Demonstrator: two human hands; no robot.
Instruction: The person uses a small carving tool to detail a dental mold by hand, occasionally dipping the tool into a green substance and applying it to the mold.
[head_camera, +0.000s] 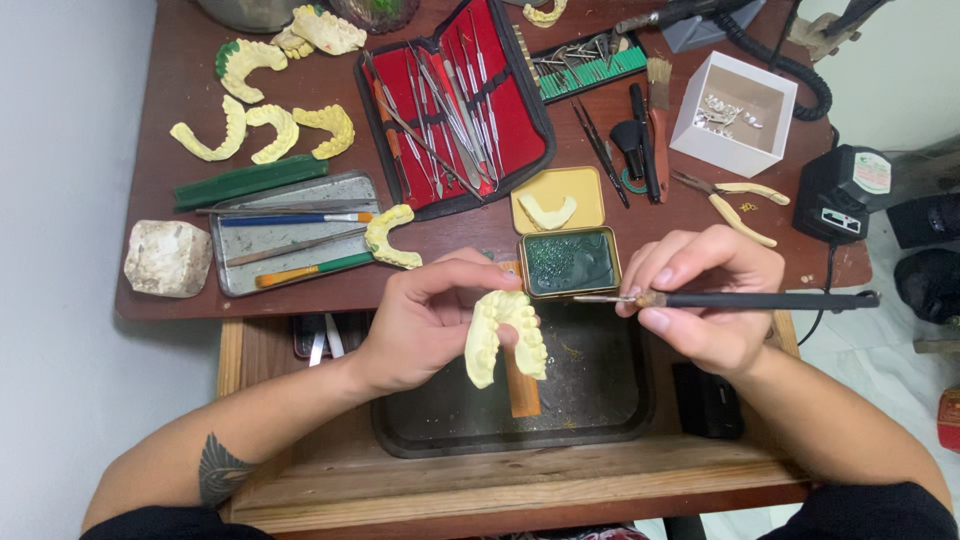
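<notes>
My left hand (420, 320) grips a pale yellow dental cast (505, 335), a horseshoe-shaped arch of teeth, held over a dark tray (600, 400) and a wooden peg (522, 390). My right hand (705, 300) holds a thin black-handled instrument (760, 299) level, its metal tip pointing left toward the cast. The tip lies just below a small open tin of green wax (568, 262).
Several more yellow casts (262, 128) lie at the back left. A red case of metal tools (455, 105), a metal tray with brushes (295, 235), a white stone block (167, 257), a white box (735, 112), pliers (730, 200) and a black device (842, 192) crowd the brown desk.
</notes>
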